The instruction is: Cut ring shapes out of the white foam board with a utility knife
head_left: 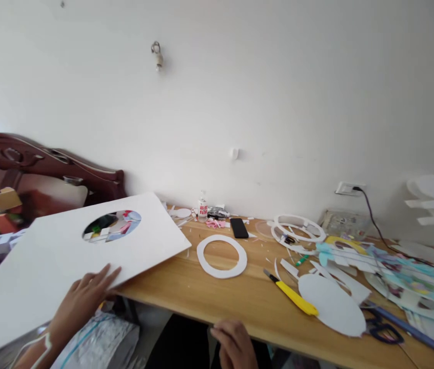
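White board (59,266): large, flat, rectangular, plain matte face, with one oval cutout (111,226) near its far end. Bed clutter shows through the hole. Left hand (88,289) lies on the board by its near edge, fingers slightly apart, not clamped. Right hand (234,346) is off the board, just beside the table's front edge, fingers loosely curled; can't tell if they pinch anything.

Board's long axis runs diagonally, near-left to far-right. Far-right end is over the left part of the table, the rest sticks out past it on the left. Cutout's long axis runs roughly left-right, slight tilt.

Room: pale bare-painted wall (278,102) behind, wood-grain table (186,282) along it. Carved dark red headboard (101,177) at left, toy-like green and orange pieces (3,215) in front.

On the table, big to small: blue-white cut-out pile (405,277) at right, white oval piece (332,305), flat white ring (222,256) near the middle, right of the board's corner. Yellow cutter (296,297) has its blade pointing far-left, handle end touching the oval piece. Dark-handled scissors (384,328) at right, black phone (239,228) behind the ring, small labelled bottle (202,207) near the wall, green pen (301,260) among the scraps.
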Demonstrator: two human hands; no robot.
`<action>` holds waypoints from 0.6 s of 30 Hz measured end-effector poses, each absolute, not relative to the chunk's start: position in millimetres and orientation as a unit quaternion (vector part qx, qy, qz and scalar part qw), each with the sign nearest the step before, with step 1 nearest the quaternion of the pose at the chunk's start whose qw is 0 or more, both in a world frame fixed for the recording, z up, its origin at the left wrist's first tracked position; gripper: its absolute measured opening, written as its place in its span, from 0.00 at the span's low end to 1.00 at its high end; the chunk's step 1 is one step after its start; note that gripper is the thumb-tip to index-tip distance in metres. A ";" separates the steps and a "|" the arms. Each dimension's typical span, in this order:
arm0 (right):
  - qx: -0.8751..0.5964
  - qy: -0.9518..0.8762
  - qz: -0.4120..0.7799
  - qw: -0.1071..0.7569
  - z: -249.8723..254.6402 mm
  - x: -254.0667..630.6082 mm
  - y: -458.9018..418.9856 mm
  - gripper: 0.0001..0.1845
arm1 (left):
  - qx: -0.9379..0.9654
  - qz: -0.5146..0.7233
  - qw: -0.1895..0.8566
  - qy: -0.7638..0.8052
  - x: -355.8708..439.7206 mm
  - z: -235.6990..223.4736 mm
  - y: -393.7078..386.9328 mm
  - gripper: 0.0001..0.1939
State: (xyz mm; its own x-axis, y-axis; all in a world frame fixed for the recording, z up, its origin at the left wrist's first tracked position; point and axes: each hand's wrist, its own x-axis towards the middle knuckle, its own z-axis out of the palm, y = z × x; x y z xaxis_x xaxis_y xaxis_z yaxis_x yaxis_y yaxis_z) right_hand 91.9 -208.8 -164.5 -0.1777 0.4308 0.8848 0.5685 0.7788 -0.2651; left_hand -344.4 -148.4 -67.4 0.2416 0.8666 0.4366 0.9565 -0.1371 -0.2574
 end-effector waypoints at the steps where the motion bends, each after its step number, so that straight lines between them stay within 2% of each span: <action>1: -0.340 -0.765 -0.043 0.546 -153.1 96.7 -209.6 0.23 | -0.750 -0.099 0.243 -0.608 -346.6 -59.0 -149.1 0.27; 5: -0.339 -0.777 -0.018 0.530 -127.7 102.7 -220.6 0.24 | -0.722 -0.148 0.260 -0.624 -356.2 -18.7 -151.0 0.28; 11: -0.314 -0.815 -0.075 0.481 -122.4 105.7 -222.3 0.25 | -0.679 -0.215 0.299 -0.635 -379.1 40.3 -166.0 0.23; 16: -0.317 -0.793 -0.108 0.509 -126.5 115.3 -215.4 0.23 | -0.521 -0.361 0.340 -0.695 -402.2 79.7 -192.0 0.16; 18: -0.316 -0.794 -0.118 0.505 -134.1 118.0 -214.3 0.23 | -0.432 -0.429 0.351 -0.712 -410.4 91.1 -204.0 0.16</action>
State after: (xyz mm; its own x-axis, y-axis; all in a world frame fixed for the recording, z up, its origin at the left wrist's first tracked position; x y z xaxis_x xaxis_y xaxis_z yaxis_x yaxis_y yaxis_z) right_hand 118.0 -214.3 -134.1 -0.2899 0.3838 0.8767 0.6214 0.7722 -0.1326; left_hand -410.4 -204.0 91.1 -0.3801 0.3146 0.8698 0.9160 0.2586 0.3068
